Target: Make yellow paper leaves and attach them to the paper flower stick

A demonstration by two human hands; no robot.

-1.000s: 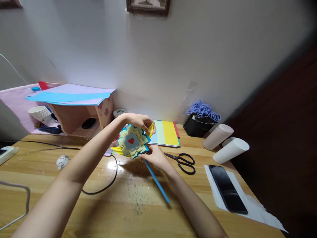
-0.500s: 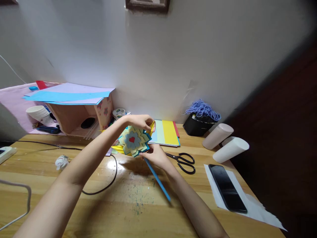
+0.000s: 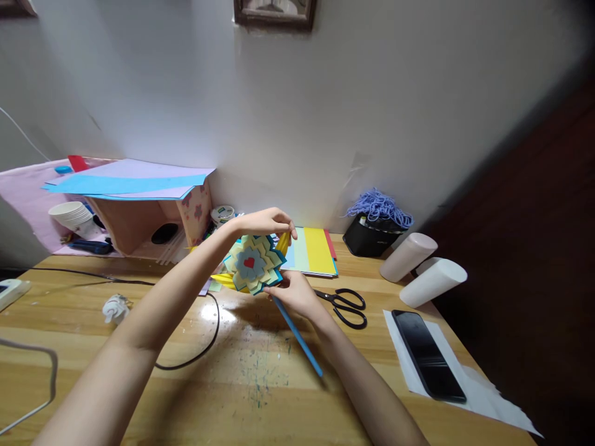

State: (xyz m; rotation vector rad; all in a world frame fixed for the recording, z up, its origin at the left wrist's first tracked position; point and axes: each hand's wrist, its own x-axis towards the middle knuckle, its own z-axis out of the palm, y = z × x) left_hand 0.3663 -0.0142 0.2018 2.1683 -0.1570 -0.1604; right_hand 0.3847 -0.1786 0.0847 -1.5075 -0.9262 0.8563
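A layered paper flower (image 3: 248,263), pale yellow and blue with a red heart in the centre, faces me just above the table. Yellow petals stick out behind it at the left and the upper right. My right hand (image 3: 295,291) pinches it at the lower edge, where the blue stem (image 3: 300,341) joins and slants down to the right. My left hand (image 3: 272,223) arches over the top, its bent fingers slightly apart beside the upper right yellow petal (image 3: 282,244). Whether those fingertips touch the petal is hard to see.
Black-handled scissors (image 3: 348,303) lie right of my right hand. Coloured paper sheets (image 3: 320,251) rest behind the flower. Farther right are a black holder with blue yarn (image 3: 379,207), white rolls (image 3: 432,282) and a phone (image 3: 427,353). A pink box (image 3: 139,226) and a black cable (image 3: 216,322) are left.
My left hand has risen a little, and its fingers have loosened from the yellow petal they pinched. The flower has shifted slightly right, still in my right hand.
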